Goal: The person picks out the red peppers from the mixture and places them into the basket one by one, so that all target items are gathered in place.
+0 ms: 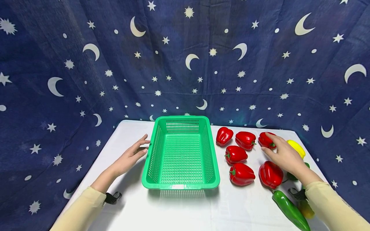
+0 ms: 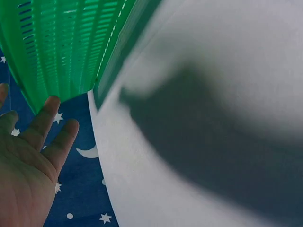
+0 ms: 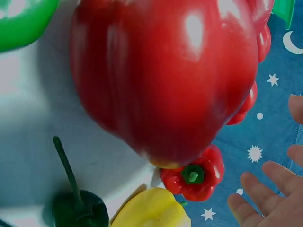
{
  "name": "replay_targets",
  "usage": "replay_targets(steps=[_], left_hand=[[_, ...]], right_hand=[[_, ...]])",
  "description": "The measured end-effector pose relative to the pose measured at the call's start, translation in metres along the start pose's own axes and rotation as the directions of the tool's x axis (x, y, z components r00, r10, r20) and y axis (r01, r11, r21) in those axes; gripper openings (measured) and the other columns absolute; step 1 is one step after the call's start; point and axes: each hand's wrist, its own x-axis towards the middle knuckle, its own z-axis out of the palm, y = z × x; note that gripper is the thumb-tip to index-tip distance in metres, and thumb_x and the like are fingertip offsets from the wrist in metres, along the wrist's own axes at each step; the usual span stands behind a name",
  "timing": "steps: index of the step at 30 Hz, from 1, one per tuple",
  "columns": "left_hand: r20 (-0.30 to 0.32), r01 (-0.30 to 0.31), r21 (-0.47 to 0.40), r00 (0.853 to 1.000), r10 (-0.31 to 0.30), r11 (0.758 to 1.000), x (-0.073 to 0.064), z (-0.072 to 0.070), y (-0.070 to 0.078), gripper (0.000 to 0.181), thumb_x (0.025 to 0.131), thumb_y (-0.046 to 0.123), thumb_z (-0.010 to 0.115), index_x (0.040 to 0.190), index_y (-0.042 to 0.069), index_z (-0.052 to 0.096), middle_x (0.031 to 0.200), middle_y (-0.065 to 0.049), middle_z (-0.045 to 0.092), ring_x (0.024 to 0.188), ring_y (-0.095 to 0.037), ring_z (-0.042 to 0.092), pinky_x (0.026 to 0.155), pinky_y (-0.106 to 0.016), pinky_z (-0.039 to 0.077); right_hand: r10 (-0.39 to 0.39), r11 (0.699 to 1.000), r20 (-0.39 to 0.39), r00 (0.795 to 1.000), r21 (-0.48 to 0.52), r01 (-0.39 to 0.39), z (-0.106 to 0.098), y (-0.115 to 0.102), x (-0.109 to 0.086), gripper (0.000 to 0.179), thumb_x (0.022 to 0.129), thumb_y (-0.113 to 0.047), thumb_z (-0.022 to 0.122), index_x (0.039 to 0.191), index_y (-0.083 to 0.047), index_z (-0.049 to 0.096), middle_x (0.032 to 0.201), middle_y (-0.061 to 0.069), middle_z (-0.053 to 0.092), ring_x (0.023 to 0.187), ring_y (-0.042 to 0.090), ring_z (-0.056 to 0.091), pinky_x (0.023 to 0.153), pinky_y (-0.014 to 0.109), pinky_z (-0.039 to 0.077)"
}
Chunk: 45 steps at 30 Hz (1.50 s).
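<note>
A green plastic basket (image 1: 180, 186) stands on the white table, with nothing inside it. My left hand (image 1: 130, 158) is at the basket's left side, fingers loosely extended and fingertips right at the rim. To the right, my right hand (image 1: 284, 156) hovers with spread fingers and thumb, nothing held between them. Its fingertips overlap a red bell pepper (image 1: 264, 140) in the head view. Closer to me, a second red bell pepper (image 1: 270, 175) lies below the thumb; it fills much of the right wrist view (image 3: 161, 80).
Several more red bell peppers (image 1: 242, 175) lie between the basket and my right hand. A yellow pepper (image 1: 297, 147), a dark green pepper (image 3: 80, 213) and a long green pepper (image 1: 290, 209) lie at the right. A starry blue curtain (image 1: 173, 64) hangs behind the table (image 1: 185, 213).
</note>
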Motion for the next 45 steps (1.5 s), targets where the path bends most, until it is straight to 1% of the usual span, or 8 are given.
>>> replay_targets(steps=[3, 5, 9, 12, 19, 32, 38, 45], left_hand=[[0.007, 0.002, -0.016, 1.0, -0.002, 1.0, 0.0, 0.003, -0.001, 0.035, 0.108, 0.026, 0.05, 0.14, 0.013, 0.052, 0.171, -0.005, 0.013, 0.15, -0.037, 0.028, 0.112, -0.056, 0.03], [0.011, 0.001, -0.026, 1.0, -0.001, 1.0, -0.001, 0.005, -0.002, 0.03, 0.108, 0.025, 0.051, 0.135, 0.013, 0.053, 0.171, -0.005, 0.014, 0.15, -0.036, 0.028, 0.112, -0.048, 0.033], [0.013, -0.008, -0.077, 1.0, 0.009, 0.997, -0.002, 0.008, -0.001, 0.023, 0.107, 0.021, 0.053, 0.128, 0.012, 0.053, 0.17, -0.007, 0.016, 0.141, -0.037, 0.045, 0.107, -0.03, 0.04], [0.016, -0.014, -0.109, 1.0, 0.016, 0.994, -0.003, 0.011, -0.001, 0.018, 0.106, 0.017, 0.053, 0.124, 0.012, 0.052, 0.17, -0.008, 0.017, 0.134, -0.038, 0.051, 0.103, -0.024, 0.042], [0.028, -0.021, -0.135, 0.999, 0.024, 0.991, -0.008, 0.017, -0.003, 0.018, 0.103, 0.007, 0.051, 0.12, 0.009, 0.045, 0.17, -0.012, 0.014, 0.134, -0.046, 0.049, 0.1, -0.027, 0.046], [0.013, -0.062, -0.214, 0.998, 0.066, 0.975, -0.01, 0.025, -0.012, 0.023, 0.101, -0.001, 0.042, 0.123, 0.003, 0.037, 0.171, -0.014, 0.007, 0.139, -0.051, 0.039, 0.095, -0.031, 0.05], [-0.01, -0.067, -0.187, 0.998, 0.066, 0.98, -0.011, 0.029, -0.014, 0.024, 0.101, 0.0, 0.039, 0.124, 0.003, 0.034, 0.171, -0.015, 0.008, 0.132, -0.052, 0.047, 0.082, -0.032, 0.049], [-0.035, -0.057, -0.15, 0.998, 0.052, 0.987, -0.008, 0.032, -0.012, 0.026, 0.098, -0.003, 0.039, 0.123, 0.004, 0.036, 0.171, -0.012, 0.008, 0.13, -0.05, 0.05, 0.092, -0.034, 0.052]], right_hand=[[0.009, 1.0, 0.019, 1.0, 0.023, -0.009, 0.0, -0.001, 0.0, 0.087, 0.094, -0.048, 0.068, 0.16, -0.008, 0.028, 0.152, 0.033, 0.037, 0.134, 0.054, 0.038, 0.094, 0.074, 0.039], [0.015, 0.999, 0.034, 0.999, 0.035, -0.016, 0.0, -0.001, 0.0, 0.088, 0.094, -0.049, 0.067, 0.161, -0.008, 0.027, 0.153, 0.033, 0.036, 0.134, 0.055, 0.037, 0.094, 0.074, 0.039], [0.022, 0.999, 0.048, 0.999, 0.048, -0.024, 0.0, -0.001, 0.001, 0.088, 0.095, -0.049, 0.067, 0.161, -0.008, 0.026, 0.154, 0.033, 0.035, 0.135, 0.056, 0.036, 0.095, 0.074, 0.038], [0.028, 0.998, 0.055, 0.998, 0.054, -0.031, -0.001, 0.0, 0.002, 0.088, 0.095, -0.049, 0.066, 0.161, -0.008, 0.026, 0.154, 0.033, 0.034, 0.136, 0.056, 0.035, 0.096, 0.074, 0.037], [0.065, 0.995, 0.072, 0.995, 0.074, -0.07, -0.005, 0.008, 0.004, 0.088, 0.097, -0.051, 0.063, 0.162, -0.009, 0.023, 0.154, 0.037, 0.03, 0.136, 0.06, 0.031, 0.097, 0.077, 0.032], [0.034, 0.994, 0.02, 0.999, 0.104, -0.036, -0.016, 0.027, 0.011, 0.077, 0.101, -0.04, 0.059, 0.158, 0.001, 0.026, 0.151, 0.041, 0.031, 0.135, 0.062, 0.031, 0.1, 0.077, 0.028], [0.065, 0.991, 0.083, 0.994, 0.11, -0.074, -0.026, 0.041, 0.018, 0.079, 0.099, -0.025, 0.061, 0.16, 0.0, 0.019, 0.152, 0.043, 0.025, 0.135, 0.063, 0.028, 0.098, 0.079, 0.026], [0.096, 0.987, 0.184, 0.978, 0.113, -0.118, -0.032, 0.054, 0.029, 0.084, 0.095, -0.013, 0.061, 0.159, 0.005, 0.01, 0.154, 0.044, 0.017, 0.134, 0.064, 0.026, 0.1, 0.079, 0.024]])
